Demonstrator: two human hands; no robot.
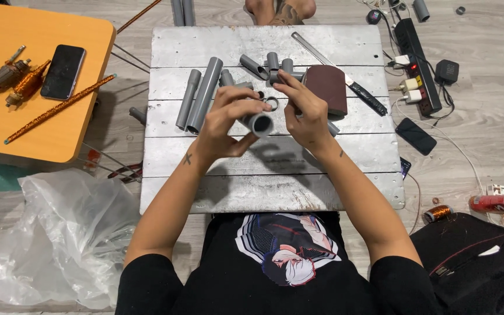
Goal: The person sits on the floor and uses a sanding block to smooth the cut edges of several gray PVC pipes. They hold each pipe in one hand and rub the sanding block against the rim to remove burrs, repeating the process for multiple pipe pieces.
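Head view, looking down over my work surface. The grey plank board (275,181) fills the centre of the frame; an orange table (36,134) sits at upper left and a crumpled clear plastic bag (59,233) at lower left. On the board, upper centre, lie two long grey pipes (200,93), a cluster of loose grey fittings (269,64), a dark red sanding block (329,87) and a black-handled saw (345,79) at upper right. These loose parts suggest that most of the fitting remains undone; only one piece looks to be in work. My left hand (224,125) is raised above the board at centre, fingers curled around a short grey pipe piece (258,122), its open end facing the camera. My right hand (304,114) meets it from the right, fingertips pinching a small part at the pipe's far side; what it is I cannot tell. Both forearms converge from the lower edge.
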